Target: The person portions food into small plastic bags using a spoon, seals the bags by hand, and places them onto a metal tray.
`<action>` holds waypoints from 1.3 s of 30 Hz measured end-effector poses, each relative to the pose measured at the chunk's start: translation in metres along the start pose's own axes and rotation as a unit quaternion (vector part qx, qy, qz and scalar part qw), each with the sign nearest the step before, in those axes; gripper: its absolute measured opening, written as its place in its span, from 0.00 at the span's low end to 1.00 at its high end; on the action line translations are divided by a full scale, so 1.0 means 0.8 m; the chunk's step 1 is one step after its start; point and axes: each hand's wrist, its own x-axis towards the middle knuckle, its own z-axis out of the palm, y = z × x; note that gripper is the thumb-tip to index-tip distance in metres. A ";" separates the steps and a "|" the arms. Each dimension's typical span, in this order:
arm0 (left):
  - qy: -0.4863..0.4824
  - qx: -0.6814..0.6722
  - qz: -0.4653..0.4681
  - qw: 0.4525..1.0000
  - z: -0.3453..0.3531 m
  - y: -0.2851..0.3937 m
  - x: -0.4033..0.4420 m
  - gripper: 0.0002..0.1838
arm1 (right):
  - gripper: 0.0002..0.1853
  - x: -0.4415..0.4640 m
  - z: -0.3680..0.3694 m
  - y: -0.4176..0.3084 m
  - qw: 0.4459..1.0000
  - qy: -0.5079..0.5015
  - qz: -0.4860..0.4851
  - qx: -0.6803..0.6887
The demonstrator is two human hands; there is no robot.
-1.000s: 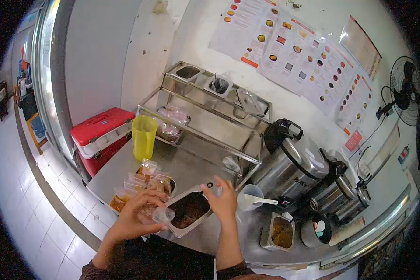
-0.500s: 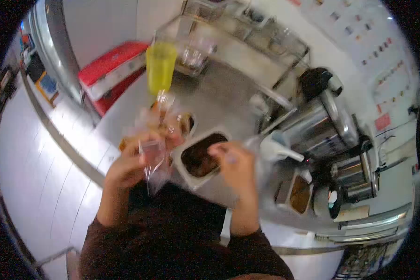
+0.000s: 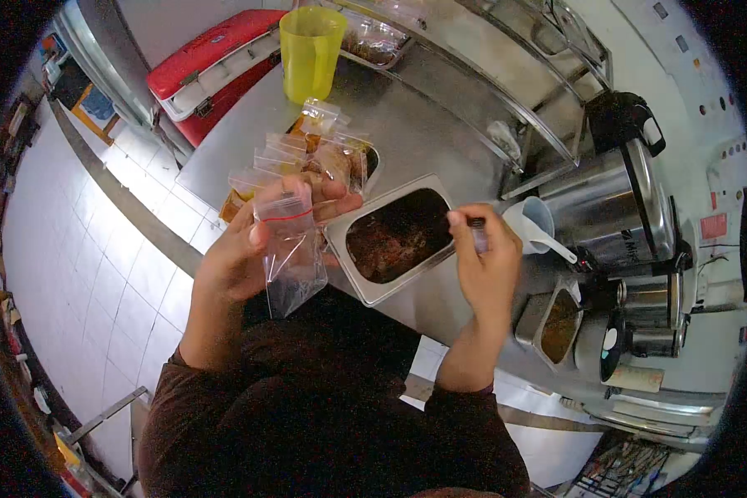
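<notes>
A small clear zip bag (image 3: 295, 270) with a red line along its top hangs from my left hand (image 3: 253, 236), pinched near the zip. It looks flat, with nothing inside. My right hand (image 3: 485, 257) is closed at the right rim of a metal pan (image 3: 358, 286); a small dark and purplish thing shows at its fingers, too little to name. Dark brown food (image 3: 398, 236) lies in the pan. Just beyond my left hand sit several filled zip bags (image 3: 332, 162) with orange-brown contents, partly covering another metal container.
A yellow pitcher (image 3: 310, 58) stands behind the bags, near a red cooler (image 3: 216, 50). To the right are a white handled jug (image 3: 531, 224), a large steel pot (image 3: 610, 207) and a second metal pan (image 3: 560, 324). A metal rack (image 3: 506, 100) borders the back.
The view has shifted and sharpened. My right hand has drawn back from over the pan to its right rim. My left hand still holds the zip bag, which now hangs more plainly in view.
</notes>
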 end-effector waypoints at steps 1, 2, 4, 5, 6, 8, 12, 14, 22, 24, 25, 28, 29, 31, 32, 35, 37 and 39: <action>-0.007 -0.009 0.002 1.000 -0.003 -0.002 0.003 0.40 | 0.06 0.000 -0.001 0.000 0.999 0.019 -0.026 -0.032; -0.018 -0.019 0.004 1.000 -0.005 -0.005 0.006 0.40 | 0.06 0.000 -0.001 0.001 0.996 0.037 -0.052 -0.065; -0.028 -0.032 0.003 0.999 -0.003 -0.009 0.008 0.40 | 0.06 -0.004 0.006 0.004 0.997 0.000 -0.052 -0.060; -0.016 -0.037 0.012 0.999 0.000 -0.011 0.007 0.42 | 0.07 -0.007 0.010 0.004 0.996 -0.035 -0.055 -0.055; -0.005 -0.042 0.020 0.999 0.003 -0.011 0.006 0.44 | 0.07 -0.011 0.012 0.004 0.996 -0.036 -0.052 -0.055; 0.000 -0.019 0.009 1.000 0.006 -0.004 0.009 0.47 | 0.06 -0.016 0.019 0.003 0.993 -0.104 -0.052 -0.002; 0.004 -0.006 -0.001 1.000 0.004 -0.008 0.013 0.56 | 0.06 -0.025 0.028 -0.010 0.985 -0.152 -0.046 0.064; 0.002 -0.008 -0.005 1.000 0.001 -0.009 0.015 0.58 | 0.06 -0.028 0.033 -0.013 0.982 -0.155 -0.030 0.100; -0.024 -0.016 -0.012 1.000 -0.011 -0.015 0.017 0.57 | 0.10 -0.039 0.018 -0.019 0.955 -0.143 0.075 0.250; -0.008 -0.032 0.023 0.999 -0.017 -0.024 0.016 0.55 | 0.10 -0.038 0.016 -0.014 0.938 -0.093 0.110 0.315; -0.004 -0.037 0.034 0.999 -0.019 -0.028 0.017 0.54 | 0.10 -0.037 0.013 -0.013 0.931 -0.071 0.126 0.336; -0.022 -0.107 0.059 0.992 -0.021 -0.032 0.017 0.48 | 0.13 -0.032 0.011 -0.015 0.942 0.020 0.143 0.302; -0.023 -0.115 0.053 0.992 -0.021 -0.031 0.016 0.47 | 0.12 -0.033 0.009 -0.008 0.938 0.035 0.145 0.314; -0.026 -0.122 0.045 0.991 -0.023 -0.029 0.014 0.46 | 0.12 -0.036 0.004 -0.007 0.952 0.037 0.127 0.277; -0.030 -0.120 0.042 0.991 -0.025 -0.029 0.014 0.46 | 0.12 -0.037 0.000 -0.006 0.964 0.036 0.108 0.240; -0.022 -0.112 0.040 0.993 -0.022 -0.032 0.013 0.48 | 0.07 -0.041 -0.014 0.010 0.979 -0.081 0.014 0.186; -0.010 -0.104 0.041 0.994 -0.019 -0.030 0.014 0.49 | 0.09 -0.038 -0.022 0.000 0.971 -0.178 -0.079 0.141; -0.013 -0.048 0.031 0.998 -0.018 -0.027 0.016 0.51 | 0.07 -0.042 -0.025 -0.003 0.977 -0.147 -0.070 0.135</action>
